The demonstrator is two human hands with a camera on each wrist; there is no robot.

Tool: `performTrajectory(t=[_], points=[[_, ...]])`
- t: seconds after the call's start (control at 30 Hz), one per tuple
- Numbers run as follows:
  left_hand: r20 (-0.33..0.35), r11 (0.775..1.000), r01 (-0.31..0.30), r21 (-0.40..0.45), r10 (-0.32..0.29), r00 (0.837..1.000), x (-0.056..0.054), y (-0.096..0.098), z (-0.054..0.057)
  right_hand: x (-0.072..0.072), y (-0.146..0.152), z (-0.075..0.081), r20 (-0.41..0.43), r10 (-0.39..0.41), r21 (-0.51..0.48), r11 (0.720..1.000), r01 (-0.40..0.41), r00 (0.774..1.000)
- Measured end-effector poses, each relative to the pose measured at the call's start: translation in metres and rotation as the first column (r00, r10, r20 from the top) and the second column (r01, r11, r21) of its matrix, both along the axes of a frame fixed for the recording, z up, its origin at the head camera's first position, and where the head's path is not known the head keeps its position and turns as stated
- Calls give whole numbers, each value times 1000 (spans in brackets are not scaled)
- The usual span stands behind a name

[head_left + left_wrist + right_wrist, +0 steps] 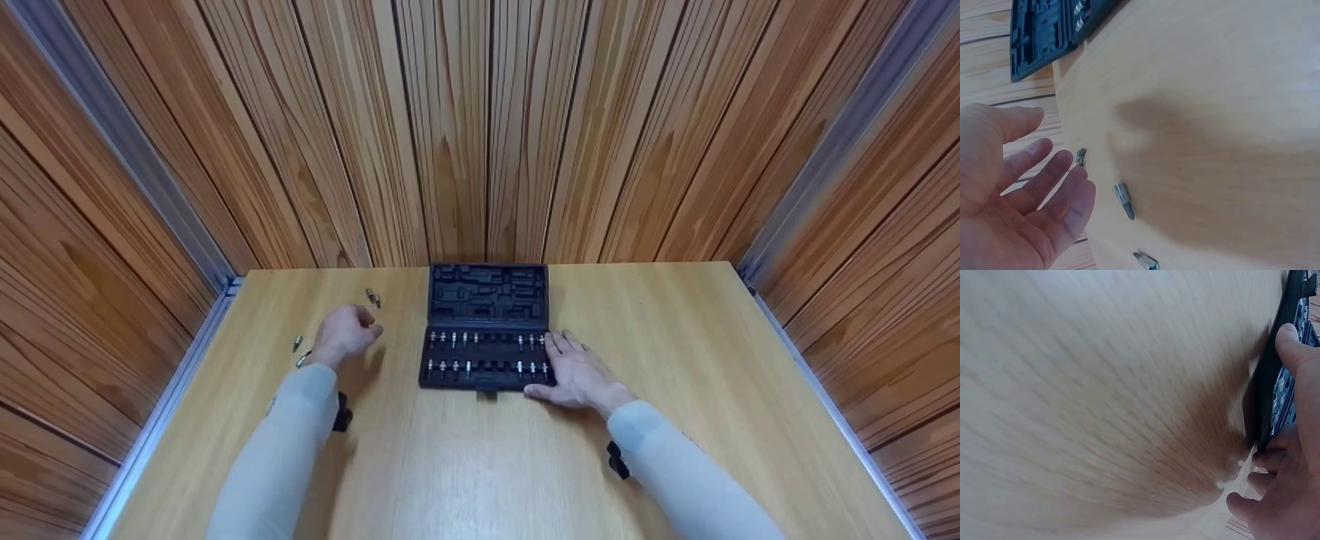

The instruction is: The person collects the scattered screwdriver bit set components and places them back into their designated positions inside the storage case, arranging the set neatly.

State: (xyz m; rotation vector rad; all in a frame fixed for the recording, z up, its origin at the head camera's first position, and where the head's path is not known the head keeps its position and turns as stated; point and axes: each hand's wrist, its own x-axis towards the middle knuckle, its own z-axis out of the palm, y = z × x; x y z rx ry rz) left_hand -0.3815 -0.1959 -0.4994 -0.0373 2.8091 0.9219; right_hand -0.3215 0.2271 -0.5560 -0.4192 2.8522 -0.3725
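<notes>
From the head view, I have my left hand [346, 336] above the tabletop [450, 465], its fingers loosely bent and with nothing that I can see in them. Just beyond those fingers lies a pair of loose bits [373, 298]; to their left I see a tapered bit [298, 343], and back by the wrist a second single bit [303, 359]. The black case [450, 382] sits between my two hands, its lid [487, 292] laid back towards the wooden wall [465, 150]. Silver bits [456, 367] fill both ends of its two rows, with dark slots in the middle; any markings on them are too small for me to read. My right hand [577, 371] is at the case's right edge, fingers straight and touching it, thumb by the front corner.

Through the left wrist camera, my thumb stands apart from the gently curved fingers and the gap between holds nothing. The tapered bit shows its dark tip, well clear of the fingertips.

On the right wrist camera, my thumb is on the case rim and the fingers are slightly spread; the angle is steep, but the nearest finger seems to touch the case's side.
</notes>
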Motion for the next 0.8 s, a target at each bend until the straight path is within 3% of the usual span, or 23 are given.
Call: performTrajectory(t=[0.2,0.53,0.8], points=[[-14,998,-24,-49,23,1000,4,-10,-1,-1,0,0,-7,7,9,1000,-7,1000],[69,995,-49,-91,55,996,0,-24,-6,-1,1,1,-12,7,11,1000,-7,1000],[26,987,-13,-160,17,1000,5,-29,-19,-1,1,1,-14,13,20,1000,-13,1000]])
